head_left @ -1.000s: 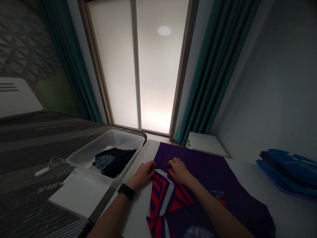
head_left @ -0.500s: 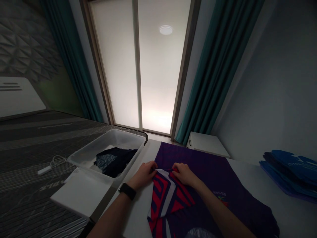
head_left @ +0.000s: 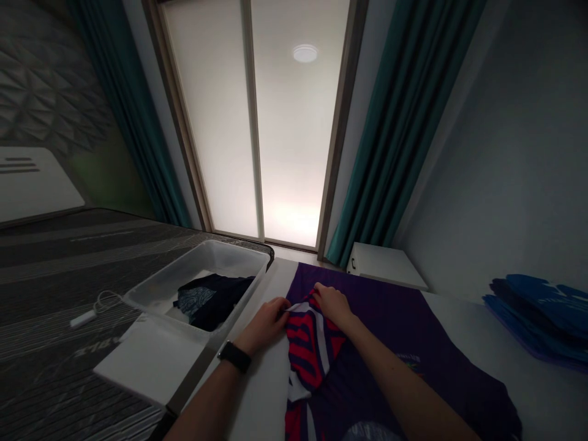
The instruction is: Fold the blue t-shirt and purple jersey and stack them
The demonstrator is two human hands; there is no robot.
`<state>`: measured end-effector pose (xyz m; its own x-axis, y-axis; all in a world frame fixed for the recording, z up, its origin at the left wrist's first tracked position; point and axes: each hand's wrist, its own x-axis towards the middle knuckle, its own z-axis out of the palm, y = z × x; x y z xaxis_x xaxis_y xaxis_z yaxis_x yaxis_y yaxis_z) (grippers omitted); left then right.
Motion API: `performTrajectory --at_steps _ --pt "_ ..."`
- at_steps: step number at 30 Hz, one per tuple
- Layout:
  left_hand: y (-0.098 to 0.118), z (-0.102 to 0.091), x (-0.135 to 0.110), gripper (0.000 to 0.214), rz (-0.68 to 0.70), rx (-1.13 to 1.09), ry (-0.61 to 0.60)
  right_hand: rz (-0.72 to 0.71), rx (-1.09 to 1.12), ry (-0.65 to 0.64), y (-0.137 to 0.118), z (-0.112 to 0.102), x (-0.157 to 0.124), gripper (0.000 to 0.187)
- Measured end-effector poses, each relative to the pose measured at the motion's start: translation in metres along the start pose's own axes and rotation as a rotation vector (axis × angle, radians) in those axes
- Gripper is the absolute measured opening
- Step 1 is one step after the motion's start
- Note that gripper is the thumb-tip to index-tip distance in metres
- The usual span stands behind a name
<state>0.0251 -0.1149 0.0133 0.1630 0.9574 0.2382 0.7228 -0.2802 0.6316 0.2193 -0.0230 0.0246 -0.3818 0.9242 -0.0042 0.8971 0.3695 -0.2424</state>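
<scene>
pinching red-white part (head_left: 305, 343) of purple shirt (head_left: 390, 312), in closed grip of left hand (head_left: 270, 317) and right hand (head_left: 333, 304), over white table (head_left: 264, 376)

The person wears a black watch (head_left: 234, 356), its broad band smooth, around the left wrist; both forearms (head_left: 388, 370) are bare.

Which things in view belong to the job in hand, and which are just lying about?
Likely the job: shirt, gripped by left hand and right hand; table under it; perhaps tub, dark clothes and blue pile.

Seemingly lying about: white box, corded block.
</scene>
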Motion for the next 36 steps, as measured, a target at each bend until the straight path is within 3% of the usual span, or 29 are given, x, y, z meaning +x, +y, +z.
performTrajectory --at_steps 9,19,31,34,36 --pt "0.001 -0.002 -0.001 0.016 0.006 -0.006 0.006 0.021 -0.060 -0.008 0.000 0.001 -0.006 0.032" --pt "-0.005 0.001 -0.001 0.016 0.017 -0.003 0.005 -0.068 0.055 -0.084 0.041 -0.010 -0.041 0.045" --pt "-0.010 0.004 0.001 0.016 0.036 -0.012 0.035 -0.086 -0.060 0.107 0.050 -0.007 -0.049 0.049" --pt "-0.012 0.005 0.002 0.016 0.040 -0.008 0.034 -0.192 -0.174 0.275 0.041 -0.006 -0.070 0.033" --pt "-0.013 0.006 0.002 0.015 0.044 -0.005 0.033 -0.335 -0.145 0.300 0.029 -0.003 -0.092 0.024"
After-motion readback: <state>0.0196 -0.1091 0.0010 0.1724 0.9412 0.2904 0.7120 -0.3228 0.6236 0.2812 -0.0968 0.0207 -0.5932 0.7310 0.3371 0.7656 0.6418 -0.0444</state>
